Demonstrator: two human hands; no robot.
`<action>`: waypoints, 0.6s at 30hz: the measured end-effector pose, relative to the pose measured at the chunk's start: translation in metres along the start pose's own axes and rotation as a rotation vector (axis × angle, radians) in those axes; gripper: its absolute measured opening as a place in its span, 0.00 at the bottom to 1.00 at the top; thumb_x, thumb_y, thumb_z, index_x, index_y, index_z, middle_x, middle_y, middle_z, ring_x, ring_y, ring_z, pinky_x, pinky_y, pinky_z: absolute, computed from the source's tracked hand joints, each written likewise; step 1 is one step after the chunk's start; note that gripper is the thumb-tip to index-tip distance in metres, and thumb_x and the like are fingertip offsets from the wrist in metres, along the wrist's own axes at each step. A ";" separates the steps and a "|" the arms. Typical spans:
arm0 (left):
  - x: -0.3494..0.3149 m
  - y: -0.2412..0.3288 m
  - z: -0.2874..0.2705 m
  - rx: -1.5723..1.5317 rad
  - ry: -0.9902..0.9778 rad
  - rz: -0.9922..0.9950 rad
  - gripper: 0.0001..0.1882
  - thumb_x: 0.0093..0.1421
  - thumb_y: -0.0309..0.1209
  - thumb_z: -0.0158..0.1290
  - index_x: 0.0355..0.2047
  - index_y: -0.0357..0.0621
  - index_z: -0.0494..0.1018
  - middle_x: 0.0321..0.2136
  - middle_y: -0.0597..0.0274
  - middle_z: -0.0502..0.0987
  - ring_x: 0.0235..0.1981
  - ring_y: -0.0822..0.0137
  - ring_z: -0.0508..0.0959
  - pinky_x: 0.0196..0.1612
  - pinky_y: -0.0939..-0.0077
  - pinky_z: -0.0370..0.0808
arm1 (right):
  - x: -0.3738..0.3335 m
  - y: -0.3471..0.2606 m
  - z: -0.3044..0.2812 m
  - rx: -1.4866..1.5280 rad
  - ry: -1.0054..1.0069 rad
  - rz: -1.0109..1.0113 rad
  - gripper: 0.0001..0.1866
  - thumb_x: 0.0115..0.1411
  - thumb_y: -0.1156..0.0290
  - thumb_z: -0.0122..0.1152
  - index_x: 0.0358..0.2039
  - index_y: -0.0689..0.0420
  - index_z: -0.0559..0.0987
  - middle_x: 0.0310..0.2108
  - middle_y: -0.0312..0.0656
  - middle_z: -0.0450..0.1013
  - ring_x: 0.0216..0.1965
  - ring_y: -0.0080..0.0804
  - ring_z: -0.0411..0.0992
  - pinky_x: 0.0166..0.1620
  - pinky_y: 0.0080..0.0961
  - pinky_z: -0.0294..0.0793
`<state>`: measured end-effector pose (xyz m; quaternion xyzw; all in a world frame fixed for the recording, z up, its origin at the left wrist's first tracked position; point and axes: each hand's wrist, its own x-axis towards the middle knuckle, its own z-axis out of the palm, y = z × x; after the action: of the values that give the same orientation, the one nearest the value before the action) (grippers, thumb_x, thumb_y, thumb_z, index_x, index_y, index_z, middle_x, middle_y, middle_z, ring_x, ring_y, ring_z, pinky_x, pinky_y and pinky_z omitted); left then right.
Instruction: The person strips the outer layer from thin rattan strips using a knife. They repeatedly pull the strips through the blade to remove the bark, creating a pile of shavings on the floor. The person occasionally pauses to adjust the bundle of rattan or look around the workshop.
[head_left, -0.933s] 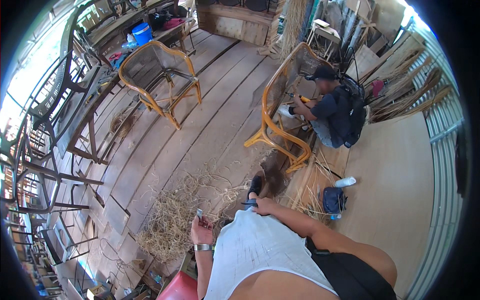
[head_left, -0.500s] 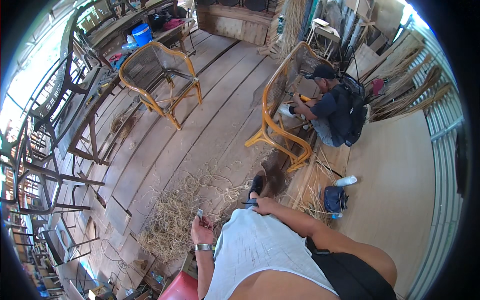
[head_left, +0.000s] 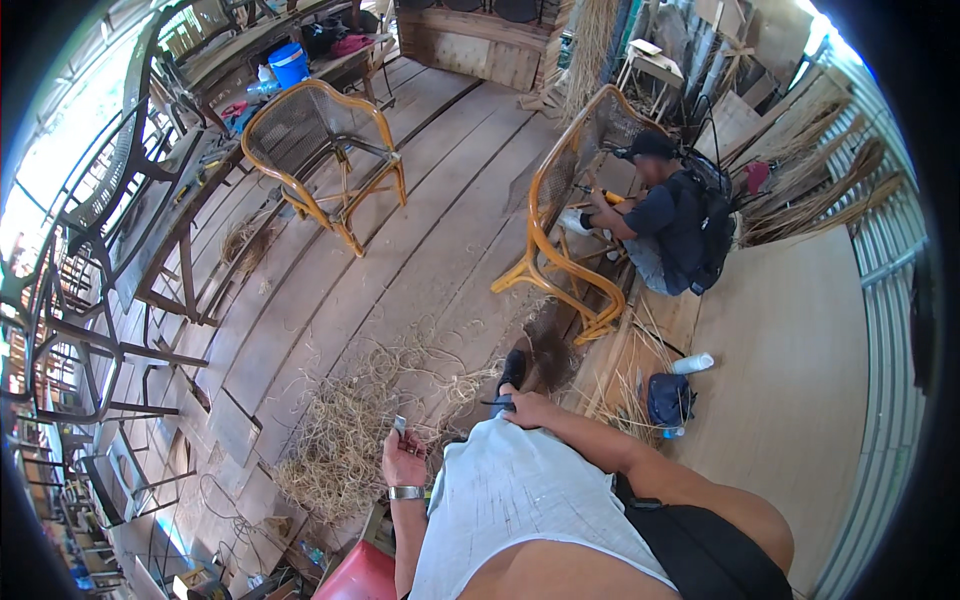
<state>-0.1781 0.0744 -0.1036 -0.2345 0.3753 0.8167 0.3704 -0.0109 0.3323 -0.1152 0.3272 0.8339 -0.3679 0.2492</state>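
Observation:
My left hand [head_left: 404, 464], with a metal watch on its wrist, is closed on a small flat grey metal piece [head_left: 400, 424] that sticks up past the fingers. Its exact kind is too small to tell. Under and beyond that hand lies a pile of curly pale cane shavings [head_left: 335, 450]. My right hand [head_left: 530, 410] is curled near my knee, its fingers partly hidden. A thin dark piece [head_left: 500, 404] pokes out at its left, and I cannot make out what it is. A white cloth [head_left: 520, 480] covers my lap between the two hands.
A rattan armchair [head_left: 318, 150] stands ahead on the plank floor. Beside another rattan chair [head_left: 545, 225], a crouching person [head_left: 670, 215] works with a yellow tool. A dark blue bag [head_left: 670, 400] and white bottle [head_left: 692, 363] lie right; dark chair frames [head_left: 90, 330] crowd the left.
Both hands stay nearly where they were, with the metal piece still in the left. The view has shifted very slightly. The crouching person's arms have barely moved.

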 end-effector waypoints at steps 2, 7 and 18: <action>0.002 -0.001 -0.008 0.010 -0.013 0.007 0.10 0.60 0.38 0.54 0.34 0.46 0.74 0.29 0.66 0.77 0.28 0.71 0.74 0.32 0.72 0.72 | 0.001 -0.004 -0.001 -0.013 0.061 -0.072 0.32 0.55 0.48 0.59 0.43 0.69 0.70 0.47 0.61 0.70 0.48 0.53 0.72 0.51 0.41 0.70; -0.012 0.002 0.001 0.027 0.048 0.050 0.08 0.60 0.37 0.54 0.33 0.48 0.72 0.28 0.66 0.76 0.27 0.71 0.73 0.30 0.74 0.71 | 0.030 -0.019 0.005 0.186 0.244 -0.207 0.26 0.56 0.51 0.59 0.45 0.61 0.76 0.36 0.49 0.77 0.34 0.37 0.77 0.40 0.34 0.75; -0.054 0.009 -0.018 -0.166 0.244 0.329 0.06 0.62 0.35 0.52 0.33 0.48 0.71 0.26 0.66 0.75 0.25 0.73 0.73 0.29 0.77 0.72 | 0.081 -0.127 -0.020 0.367 -0.195 -0.246 0.15 0.67 0.57 0.45 0.36 0.57 0.69 0.16 0.39 0.69 0.12 0.23 0.66 0.16 0.24 0.65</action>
<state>-0.1495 0.0330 -0.0749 -0.2969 0.3822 0.8597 0.1633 -0.1612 0.3119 -0.0991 0.2259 0.7586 -0.5708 0.2183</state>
